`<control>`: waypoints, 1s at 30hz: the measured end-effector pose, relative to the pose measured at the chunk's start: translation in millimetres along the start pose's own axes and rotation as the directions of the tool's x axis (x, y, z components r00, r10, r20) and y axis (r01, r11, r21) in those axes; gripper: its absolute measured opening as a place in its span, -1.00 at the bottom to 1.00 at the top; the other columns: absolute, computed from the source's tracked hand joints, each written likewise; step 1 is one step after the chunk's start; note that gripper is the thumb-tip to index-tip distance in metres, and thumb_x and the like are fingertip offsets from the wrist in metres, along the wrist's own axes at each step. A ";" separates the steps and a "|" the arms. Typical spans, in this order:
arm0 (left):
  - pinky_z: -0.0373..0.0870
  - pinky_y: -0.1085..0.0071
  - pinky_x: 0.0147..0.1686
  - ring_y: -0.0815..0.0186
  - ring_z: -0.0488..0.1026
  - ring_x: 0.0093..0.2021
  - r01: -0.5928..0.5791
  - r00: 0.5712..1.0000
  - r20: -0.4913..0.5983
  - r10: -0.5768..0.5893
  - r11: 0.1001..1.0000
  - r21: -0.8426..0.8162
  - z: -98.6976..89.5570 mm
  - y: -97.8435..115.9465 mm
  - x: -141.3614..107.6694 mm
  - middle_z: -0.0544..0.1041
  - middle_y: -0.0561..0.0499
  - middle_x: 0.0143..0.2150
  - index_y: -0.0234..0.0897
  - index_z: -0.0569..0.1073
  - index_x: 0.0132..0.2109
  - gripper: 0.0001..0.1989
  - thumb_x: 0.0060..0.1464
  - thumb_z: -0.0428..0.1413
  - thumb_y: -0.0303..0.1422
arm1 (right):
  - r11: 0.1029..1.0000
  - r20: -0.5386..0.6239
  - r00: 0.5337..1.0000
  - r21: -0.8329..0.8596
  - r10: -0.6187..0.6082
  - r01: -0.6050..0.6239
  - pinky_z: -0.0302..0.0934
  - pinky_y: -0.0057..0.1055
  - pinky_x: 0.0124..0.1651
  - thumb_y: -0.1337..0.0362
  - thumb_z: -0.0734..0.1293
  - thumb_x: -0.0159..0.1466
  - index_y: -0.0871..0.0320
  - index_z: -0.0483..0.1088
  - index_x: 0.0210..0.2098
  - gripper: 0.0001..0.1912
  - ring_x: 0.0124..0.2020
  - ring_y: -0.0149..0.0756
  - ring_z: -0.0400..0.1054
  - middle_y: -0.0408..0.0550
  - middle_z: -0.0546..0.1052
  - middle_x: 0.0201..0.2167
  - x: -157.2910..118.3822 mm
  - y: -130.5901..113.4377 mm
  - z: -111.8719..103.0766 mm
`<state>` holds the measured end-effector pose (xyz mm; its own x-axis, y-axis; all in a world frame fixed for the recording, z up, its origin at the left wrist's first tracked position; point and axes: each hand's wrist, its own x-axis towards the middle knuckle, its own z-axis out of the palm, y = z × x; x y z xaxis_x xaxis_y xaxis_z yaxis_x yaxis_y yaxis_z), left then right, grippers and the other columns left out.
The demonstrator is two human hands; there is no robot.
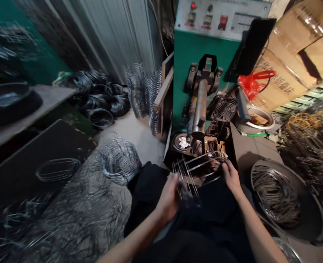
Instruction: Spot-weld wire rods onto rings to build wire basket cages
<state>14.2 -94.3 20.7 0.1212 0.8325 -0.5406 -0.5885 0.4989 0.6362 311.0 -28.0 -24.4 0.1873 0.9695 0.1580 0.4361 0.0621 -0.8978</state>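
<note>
My left hand (pixel 169 197) is closed around one end of a wire frame (pixel 181 168) made of thin bent metal rods. My right hand (pixel 231 177) pinches the frame's other end, where blur and the fingers hide the exact contact. The frame hangs above my lap, just below the thick metal arm (pixel 200 109) of a green machine (pixel 182 73). Some parts of the frame are smeared by motion. Under the machine arm sits an open tray holding a small round dish (pixel 179 141) with white scraps in it.
Left of my knees stands a round stack of wire rings (pixel 119 160). Loose wire pieces (pixel 87 219) litter the floor. On the right is a large pan (pixel 309 212) holding cut wires, with more wire heaps beyond. Cardboard boxes (pixel 290 84) stand behind.
</note>
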 end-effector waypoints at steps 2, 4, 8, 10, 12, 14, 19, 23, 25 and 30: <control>0.38 0.42 -0.58 0.27 0.45 -0.58 0.176 0.982 0.024 -0.186 0.956 0.234 -33.1 -0.5 -29.0 0.50 -0.05 -0.53 -0.28 0.52 -0.28 -0.45 0.10 0.12 0.18 | 0.998 0.113 0.991 -0.030 0.065 -0.062 0.35 -0.29 -0.21 -0.12 0.20 0.38 0.12 0.43 -0.16 -0.56 -0.41 -0.20 0.47 -0.05 0.55 -0.46 -15.3 -2.6 -11.6; 0.33 0.43 -0.60 0.21 0.49 -0.56 0.162 0.984 -0.027 -0.175 0.830 0.533 -57.2 15.6 -35.7 0.53 -0.14 -0.52 -0.32 0.55 -0.38 -0.40 0.09 0.12 0.20 | 0.992 0.280 0.952 -0.051 0.125 -0.115 0.30 -0.38 -0.43 -0.13 0.23 0.37 0.10 0.45 -0.22 -0.57 -0.62 -0.28 0.38 -0.16 0.47 -0.61 -20.4 -15.4 -10.2; 0.48 0.34 -0.34 0.10 0.59 -0.21 -0.272 0.962 0.214 0.169 0.613 0.741 -46.1 43.7 7.9 0.64 -0.16 -0.12 -0.21 0.57 0.03 -0.52 0.14 0.17 0.03 | 0.993 0.505 0.861 -0.121 0.064 -0.002 0.15 -0.45 -0.58 -0.06 0.41 0.24 0.07 0.48 -0.40 -0.67 -0.70 -0.35 0.28 -0.20 0.42 -0.67 -12.2 -44.7 25.8; 0.48 0.23 -0.08 0.07 0.57 -0.12 -0.448 0.893 0.373 0.252 0.430 0.783 -25.5 38.4 34.6 0.64 -0.16 -0.08 -0.21 0.59 0.02 -0.60 0.09 0.24 -0.13 | 0.988 0.480 0.877 -0.130 -0.014 0.087 0.23 -0.43 -0.48 0.00 0.43 0.23 0.05 0.53 -0.27 -0.74 -0.61 -0.31 0.37 -0.15 0.50 -0.57 -13.6 -50.3 43.1; 0.41 0.17 0.07 0.04 0.56 -0.05 -0.542 0.829 0.447 0.335 0.289 0.789 -10.0 25.9 52.4 0.63 -0.19 -0.05 -0.22 0.61 0.00 -0.69 0.12 0.21 -0.24 | 0.989 0.423 0.905 -0.110 -0.047 0.103 0.29 -0.39 -0.40 0.02 0.36 0.31 0.04 0.52 -0.03 -0.67 -0.55 -0.29 0.42 -0.11 0.56 -0.44 -21.5 -48.1 50.3; 0.39 0.16 0.08 0.03 0.56 -0.04 -0.583 0.785 0.474 0.398 0.216 0.783 -2.9 15.7 60.7 0.63 -0.21 -0.03 -0.22 0.60 0.02 -0.70 0.18 0.15 -0.28 | 0.991 0.365 0.929 -0.093 -0.052 0.092 0.32 -0.36 -0.38 0.02 0.24 0.39 0.06 0.48 0.09 -0.60 -0.57 -0.29 0.42 -0.08 0.57 -0.41 -30.7 -42.0 48.9; 0.41 0.26 -0.09 0.09 0.58 -0.21 -0.621 0.738 0.517 0.434 0.137 0.772 4.7 25.7 68.1 0.66 -0.16 -0.14 -0.15 0.59 0.06 -0.70 0.24 0.12 -0.25 | 0.966 0.249 0.955 -0.159 -0.163 0.206 0.36 -0.25 -0.24 0.06 0.23 0.40 0.07 0.55 0.05 -0.61 -0.38 -0.11 0.53 0.03 0.64 -0.29 -21.8 -43.0 44.0; 0.38 0.34 -0.19 0.15 0.54 -0.33 -0.580 0.722 0.536 0.438 -0.041 0.814 16.6 53.6 76.4 0.65 -0.12 -0.28 -0.16 0.61 0.02 -0.73 0.27 0.07 -0.33 | 0.906 0.275 0.936 -0.297 -0.221 0.301 0.33 -0.25 -0.16 0.11 0.24 0.40 0.05 0.58 -0.02 -0.67 -0.23 -0.02 0.56 0.07 0.66 -0.19 10.6 -62.4 51.6; 0.35 0.35 -0.22 0.16 0.53 -0.33 -0.515 0.736 0.540 0.408 -0.181 0.838 20.6 66.6 77.8 0.64 -0.12 -0.30 -0.18 0.59 0.03 -0.71 0.30 0.03 -0.33 | 0.863 0.323 0.923 -0.384 -0.209 0.330 0.29 -0.32 -0.24 0.13 0.22 0.42 0.07 0.58 -0.05 -0.67 -0.31 -0.08 0.55 0.06 0.66 -0.29 23.5 -73.3 54.8; 0.27 0.42 -0.33 0.22 0.50 -0.37 -0.424 0.782 0.518 0.348 -0.313 0.850 24.7 91.2 73.1 0.59 -0.04 -0.37 -0.18 0.56 -0.07 -0.72 0.36 -0.04 -0.28 | 0.843 0.439 0.862 -0.338 -0.252 0.418 0.21 -0.43 -0.24 0.19 0.19 0.44 0.16 0.55 -0.21 -0.68 -0.33 -0.22 0.50 0.02 0.62 -0.35 41.6 -97.3 56.2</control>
<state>-10.9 18.0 52.9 0.3040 0.9490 0.0838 0.8120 -0.3041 0.4982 226.9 19.6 46.4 -0.3347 0.9246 0.1818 0.7433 0.3776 -0.5522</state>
